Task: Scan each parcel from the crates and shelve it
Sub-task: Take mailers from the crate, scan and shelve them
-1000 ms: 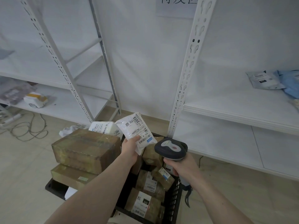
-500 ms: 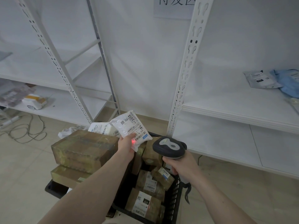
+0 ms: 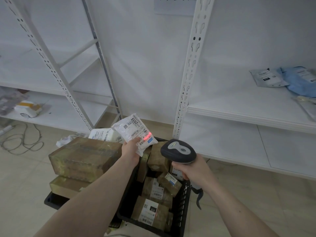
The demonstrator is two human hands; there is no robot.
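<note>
My left hand grips a white padded parcel by its lower edge, label facing me, above the black crate. A red scan dot glows on the label's barcode. My right hand holds a dark grey handheld scanner just right of the parcel, its head aimed at the label. The crate holds several brown taped parcels with labels. The white shelf stands to the right.
Two large brown boxes are stacked left of the crate, with a white parcel behind them. Grey and blue mailers lie on the right shelf. A white upright post stands ahead. Cables lie on the floor at the left.
The red scan dot has shifted from near my left thumb up onto the label's barcode. The parcel and scanner stay almost where they were.
</note>
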